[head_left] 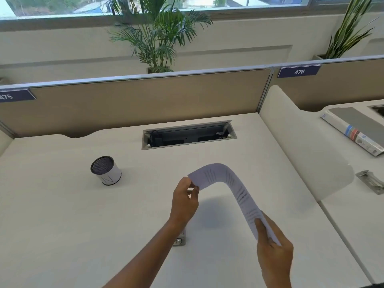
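A white sheet of printed paper (224,177) arches above the white desk (62,215), held up at both ends. My left hand (185,200) pinches its far left corner between thumb and fingers. My right hand (274,252) grips the near end, thumb on top of the sheet. The paper casts a soft shadow on the desk below. A small metal object (179,240), perhaps a stapler, lies on the desk mostly hidden under my left forearm.
A white cylindrical pen cup (105,170) with a mesh inside stands at the left. An open cable tray (188,135) is cut into the desk at the back. A partition (145,96) borders the rear. On the right desk lie a binder (353,129) and a metal clip (372,181).
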{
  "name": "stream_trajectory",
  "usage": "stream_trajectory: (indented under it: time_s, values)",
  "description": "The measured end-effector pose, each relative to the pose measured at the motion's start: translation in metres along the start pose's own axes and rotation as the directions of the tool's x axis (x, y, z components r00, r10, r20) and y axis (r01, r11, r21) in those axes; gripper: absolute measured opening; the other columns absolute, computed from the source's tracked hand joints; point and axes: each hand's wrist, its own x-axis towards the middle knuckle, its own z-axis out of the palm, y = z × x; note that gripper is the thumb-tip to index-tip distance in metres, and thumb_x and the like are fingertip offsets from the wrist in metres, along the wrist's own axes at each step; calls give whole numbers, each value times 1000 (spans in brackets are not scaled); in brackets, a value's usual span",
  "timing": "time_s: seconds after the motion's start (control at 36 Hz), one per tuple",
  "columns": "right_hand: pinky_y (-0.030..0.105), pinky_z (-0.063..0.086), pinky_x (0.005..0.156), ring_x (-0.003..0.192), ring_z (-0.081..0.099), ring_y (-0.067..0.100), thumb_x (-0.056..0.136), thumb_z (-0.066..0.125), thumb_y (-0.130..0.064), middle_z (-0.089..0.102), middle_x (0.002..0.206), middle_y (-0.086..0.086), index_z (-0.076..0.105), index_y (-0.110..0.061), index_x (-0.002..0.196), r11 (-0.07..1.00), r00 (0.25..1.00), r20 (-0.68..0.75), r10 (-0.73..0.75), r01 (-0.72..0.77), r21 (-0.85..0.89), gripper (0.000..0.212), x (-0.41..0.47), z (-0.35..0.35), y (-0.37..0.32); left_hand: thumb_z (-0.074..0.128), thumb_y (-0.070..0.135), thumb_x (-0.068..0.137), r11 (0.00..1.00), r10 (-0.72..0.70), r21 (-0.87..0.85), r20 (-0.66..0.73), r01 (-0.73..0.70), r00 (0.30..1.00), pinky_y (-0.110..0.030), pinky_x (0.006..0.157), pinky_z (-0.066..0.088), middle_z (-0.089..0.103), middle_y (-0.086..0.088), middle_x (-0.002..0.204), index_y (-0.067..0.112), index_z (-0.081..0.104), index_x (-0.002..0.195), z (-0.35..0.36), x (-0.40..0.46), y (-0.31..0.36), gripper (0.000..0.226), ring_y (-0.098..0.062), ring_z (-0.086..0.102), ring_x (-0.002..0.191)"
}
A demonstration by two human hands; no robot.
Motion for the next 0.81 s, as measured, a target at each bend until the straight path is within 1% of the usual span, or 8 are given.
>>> stream_trajectory:
  time_s: [0.08, 0.33, 0.42, 0.53, 0.61, 0.67, 0.75, 0.81]
  values:
    - [3, 53, 86, 108, 73, -10, 99, 64, -60, 74, 119, -36, 73, -59, 121, 1000, 1000, 1, -20, 20, -22, 24, -4, 4, 12, 65, -4, 99, 1000, -26, -15, -4, 26, 1000, -42, 93, 62, 76, -4, 113, 8, 70, 124, 1, -6, -5, 28, -23, 73, 103]
    - [3, 53, 86, 108, 71, -11, 97, 66, -50, 73, 117, -39, 71, -66, 117, 997, 998, -11, -60, 59, -52, 26, 7, 7, 0, 69, 0, 99, 999, 37, -33, 13, -36, 999, -9, 87, 56, 71, 26, 118, 17, 65, 134, -4, -1, -4, 39, 11, 70, 104]
    - [3, 53, 85, 106, 71, -13, 100, 72, -37, 73, 115, -41, 71, -63, 120, 995, 998, -28, -58, 56, -80, 33, 10, 9, -2, 66, 2, 103, 997, 76, -13, -28, -76, 997, -12, 85, 58, 73, 26, 112, 8, 70, 130, -1, 1, -2, 28, 4, 72, 102]
    - [-1, 51, 78, 97, 70, -19, 94, 67, -54, 71, 107, -46, 75, -41, 116, 997, 998, -67, 17, -22, -68, 26, 9, 14, 6, 66, 3, 104, 998, 44, -33, -51, -46, 998, -16, 77, 56, 75, 31, 90, 14, 76, 108, 6, -7, 0, 16, -4, 71, 85]
    - [2, 46, 54, 61, 65, -15, 92, 72, -47, 69, 71, -41, 78, -26, 90, 979, 983, -96, 158, -169, -112, 22, 5, 17, 30, 66, 2, 104, 999, -50, -6, -7, 50, 999, -13, 65, 45, 67, 25, 71, 30, 67, 85, 14, -20, -9, 34, 2, 57, 66]
    - [18, 37, 43, 37, 48, 0, 93, 75, -47, 52, 43, -21, 57, -20, 67, 944, 957, -94, 275, -287, -163, 41, 0, 20, 51, 65, 3, 104, 990, -136, 40, 55, 134, 989, -22, 61, 38, 53, 16, 63, 19, 64, 75, 19, -28, -22, 34, -2, 44, 59]
    - [24, 32, 51, 37, 34, 3, 93, 83, -30, 36, 36, -11, 40, -24, 52, 906, 926, -118, 358, -375, -198, 59, -3, 19, 69, 64, 5, 105, 977, -209, 53, 83, 205, 974, -30, 63, 38, 53, 7, 68, 2, 69, 83, 19, -32, -32, 23, -9, 41, 63]
    - [22, 43, 48, 48, 52, 6, 93, 79, -32, 59, 48, -20, 57, -32, 64, 929, 951, -92, 295, -308, -204, 36, -1, 15, 66, 63, 7, 105, 980, -200, 34, 71, 199, 977, -31, 64, 40, 57, 3, 70, -1, 70, 87, 16, -29, -30, 21, -12, 44, 66]
